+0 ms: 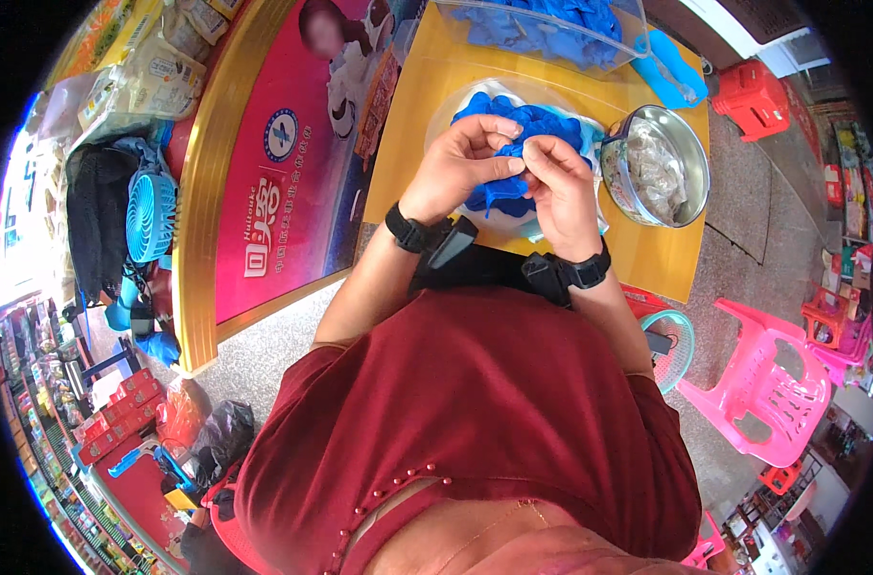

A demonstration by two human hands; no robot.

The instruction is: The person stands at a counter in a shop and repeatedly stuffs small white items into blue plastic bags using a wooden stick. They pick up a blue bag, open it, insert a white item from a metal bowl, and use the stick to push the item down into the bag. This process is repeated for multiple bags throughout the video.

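- Left hand (463, 165): fingers bent, partly closed, thumb tip against the soft blue piece (510, 185); whether it grips firmly, cannot tell, far fingers hidden.
- Right hand (563, 184): thumb and forefinger nearly together, pinching the same piece; other fingers folded in.
- Blue piece: between the two hands, crumpled, hanging just above a blue heap (569, 125) of similar material; where piece ends and heap begins, unclear.
- Heap sits on a pale round tray (442, 113), on the yellow table (647, 264).
- Right of the heap, near the right hand: round metal tin (698, 172), open, crumpled clear plastic (655, 165) inside.
- Far side of table: clear bin (636, 21) with more blue material (561, 34); light-blue item (670, 73) just beside it, kind unclear.
- Each wrist wears a black strap with a black box.
- Left of table: pink printed panel (254, 182), wooden edge.
- Right, on the floor: pink plastic chair (779, 388); red stool (751, 101) farther off.
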